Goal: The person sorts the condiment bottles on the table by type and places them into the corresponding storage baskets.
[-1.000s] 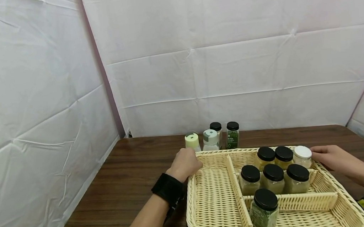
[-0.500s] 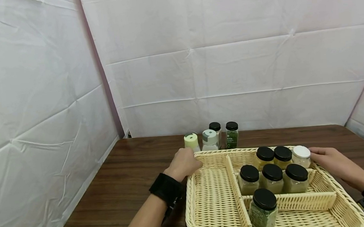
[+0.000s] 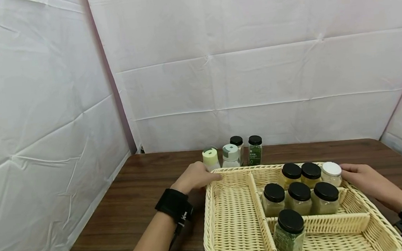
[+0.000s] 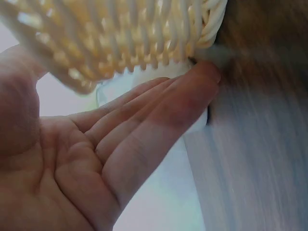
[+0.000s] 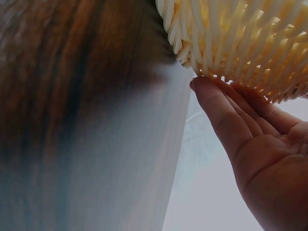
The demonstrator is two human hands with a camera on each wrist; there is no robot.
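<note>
A pale woven divided basket (image 3: 232, 233) lies on the wooden table, its near edge cut off by the head view. At its back left corner is my left hand (image 3: 195, 177), thumb over the rim; the left wrist view shows straight fingers (image 4: 144, 127) along the outside, palm apart from the wicker. My right hand (image 3: 368, 179) is at the back right corner, its straight fingers (image 5: 224, 113) touching the outer wall from below. Several black-capped jars (image 3: 299, 198) and one white-capped jar (image 3: 331, 173) stand in the right compartments. A jar of green flakes (image 3: 289, 234) stands nearest me.
Behind the basket stand a yellow-capped bottle (image 3: 210, 159), a grey-green-capped bottle (image 3: 230, 156) and two black-capped bottles, one with a green label (image 3: 255, 150). White sheeting (image 3: 254, 78) rises behind the table (image 3: 133, 209) and along both sides.
My left hand has loosened from a curled fist at the basket's corner, its fingers now straighter and the wrist further left. The right hand keeps its place; the basket and jars look still.
</note>
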